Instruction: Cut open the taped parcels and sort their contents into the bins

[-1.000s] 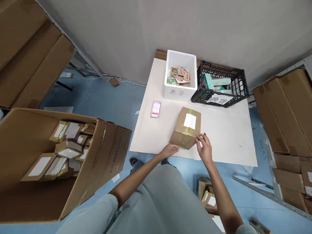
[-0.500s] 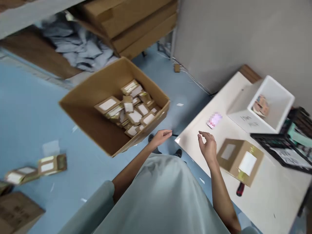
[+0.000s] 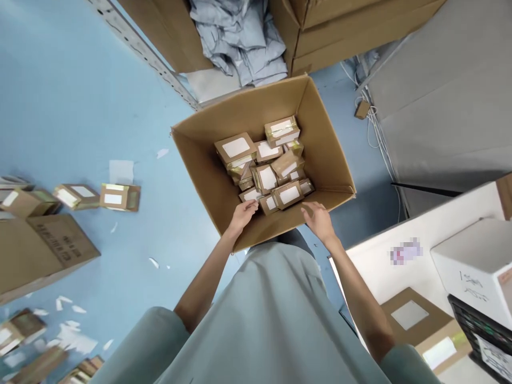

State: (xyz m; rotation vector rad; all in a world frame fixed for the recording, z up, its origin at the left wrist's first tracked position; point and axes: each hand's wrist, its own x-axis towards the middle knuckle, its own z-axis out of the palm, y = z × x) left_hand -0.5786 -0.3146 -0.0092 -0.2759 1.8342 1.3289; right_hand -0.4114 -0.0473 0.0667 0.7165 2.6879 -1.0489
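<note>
A large open cardboard carton (image 3: 208, 197) stands on the floor in front of me, with several small taped cardboard boxes (image 3: 288, 194) heaped inside it. These boxes carry white labels. My left hand (image 3: 243, 215) is over the carton's near left side, fingers stretched toward the closest small boxes; I cannot tell whether the fingertips touch one. At the near right rim is my right hand (image 3: 319, 220), its thumb and fingers apart and nothing held. Whether it rests on the rim is unclear.
A white table (image 3: 372, 261) at right bears a taped box (image 3: 416, 314), a white foam box (image 3: 472, 266) and a black crate (image 3: 484, 330). Small boxes (image 3: 120, 197), another carton (image 3: 44, 256) and paper scraps lie on the floor at left. Grey bags (image 3: 244, 37) fill a shelf ahead.
My view has turned right to left toward the carton, which now sits centrally. Both hands have moved from beside the carton and above the table to the carton's near side.
</note>
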